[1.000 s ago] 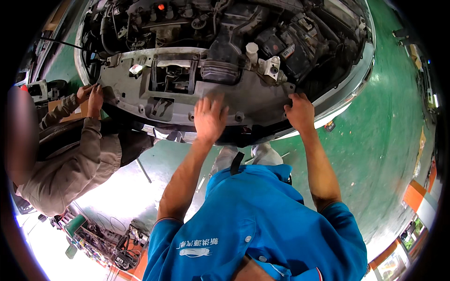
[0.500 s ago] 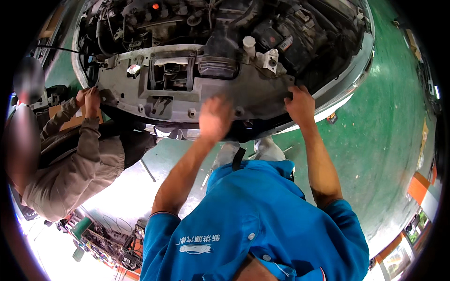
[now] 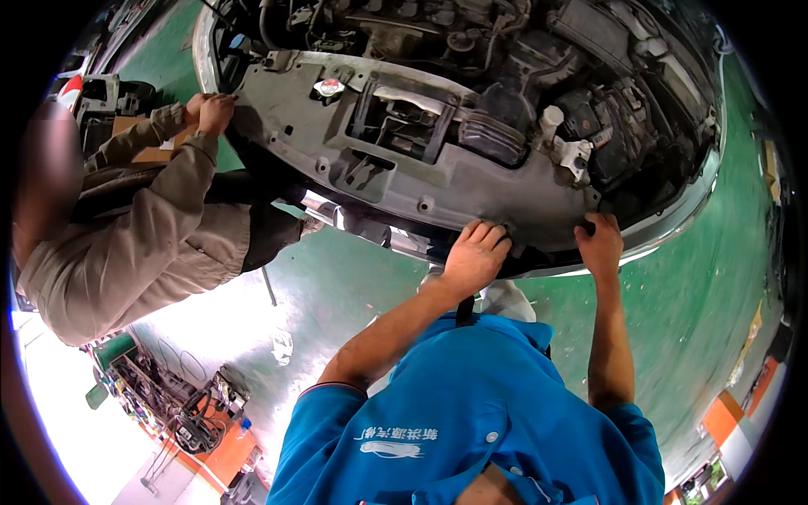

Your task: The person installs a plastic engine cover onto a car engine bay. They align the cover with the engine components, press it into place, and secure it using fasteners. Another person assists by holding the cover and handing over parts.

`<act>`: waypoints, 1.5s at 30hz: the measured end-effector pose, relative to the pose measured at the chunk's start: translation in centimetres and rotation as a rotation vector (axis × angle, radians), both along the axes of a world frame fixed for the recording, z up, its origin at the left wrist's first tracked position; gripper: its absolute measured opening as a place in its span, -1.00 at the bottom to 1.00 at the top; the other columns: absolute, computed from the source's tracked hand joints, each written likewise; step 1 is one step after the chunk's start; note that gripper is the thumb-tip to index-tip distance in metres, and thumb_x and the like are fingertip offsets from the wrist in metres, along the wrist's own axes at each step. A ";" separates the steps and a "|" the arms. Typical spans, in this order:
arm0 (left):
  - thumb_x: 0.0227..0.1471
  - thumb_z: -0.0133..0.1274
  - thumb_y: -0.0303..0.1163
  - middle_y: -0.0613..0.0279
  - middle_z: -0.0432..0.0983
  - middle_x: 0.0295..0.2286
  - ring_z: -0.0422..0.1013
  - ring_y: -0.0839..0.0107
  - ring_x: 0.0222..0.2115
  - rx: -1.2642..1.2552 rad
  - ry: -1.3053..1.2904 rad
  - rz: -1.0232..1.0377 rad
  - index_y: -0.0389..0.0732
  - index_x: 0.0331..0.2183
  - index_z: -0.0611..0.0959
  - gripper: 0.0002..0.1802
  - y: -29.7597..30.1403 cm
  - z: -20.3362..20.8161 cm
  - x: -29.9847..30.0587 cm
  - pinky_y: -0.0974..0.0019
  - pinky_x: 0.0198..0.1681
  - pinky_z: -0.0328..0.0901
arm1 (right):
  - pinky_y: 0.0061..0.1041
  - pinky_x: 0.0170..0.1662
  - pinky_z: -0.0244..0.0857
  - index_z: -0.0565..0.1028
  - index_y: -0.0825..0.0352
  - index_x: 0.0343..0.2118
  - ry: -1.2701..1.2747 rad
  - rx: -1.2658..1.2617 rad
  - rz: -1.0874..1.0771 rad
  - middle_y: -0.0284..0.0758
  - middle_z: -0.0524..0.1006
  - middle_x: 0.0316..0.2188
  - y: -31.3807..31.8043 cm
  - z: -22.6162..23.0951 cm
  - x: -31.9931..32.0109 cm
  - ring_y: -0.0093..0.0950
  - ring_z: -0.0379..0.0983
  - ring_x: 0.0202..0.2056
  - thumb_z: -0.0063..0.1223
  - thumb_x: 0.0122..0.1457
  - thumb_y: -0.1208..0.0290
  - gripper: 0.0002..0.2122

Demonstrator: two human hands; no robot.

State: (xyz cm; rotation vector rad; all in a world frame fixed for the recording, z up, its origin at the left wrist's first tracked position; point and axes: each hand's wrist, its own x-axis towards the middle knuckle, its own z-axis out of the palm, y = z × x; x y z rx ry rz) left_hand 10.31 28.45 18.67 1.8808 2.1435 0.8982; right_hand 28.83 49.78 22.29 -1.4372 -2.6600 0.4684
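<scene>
A wide grey plastic radiator cover panel (image 3: 497, 192) lies across the front of a car's open engine bay. My left hand (image 3: 477, 257) is at its front edge, right of the middle, with fingers bent together over the edge; the thumb is hidden. At the panel's right end my right hand (image 3: 600, 244) has its thumb and fingers closed around the corner. Just behind that hand sits a metal bracket (image 3: 572, 158), beside a white filler cap (image 3: 551, 118). A radiator cap (image 3: 329, 87) shows through the panel's left part.
A co-worker in a brown jacket (image 3: 143, 244) stands at the left, with both hands (image 3: 210, 112) at the panel's left end. A tool-laden orange cart (image 3: 223, 454) stands behind at lower left. The car's pale front fender (image 3: 711, 181) curves round on the right.
My left hand, blurred over the panel before, has come to its front edge. My right hand stays at the right corner. The view has shifted, so the car sits further right.
</scene>
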 end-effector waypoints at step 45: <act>-0.08 0.23 -0.36 0.19 0.39 0.05 0.28 0.16 0.10 -0.230 0.195 -0.203 -0.13 0.10 0.53 -0.37 -0.8 2.5 -0.6 0.05 0.20 0.14 | -0.41 -0.15 0.41 0.60 0.35 -0.13 0.512 -0.072 -0.189 -0.23 0.59 -0.16 -0.6 0.7 4.3 -0.32 0.56 -0.25 0.23 0.09 0.53 -0.75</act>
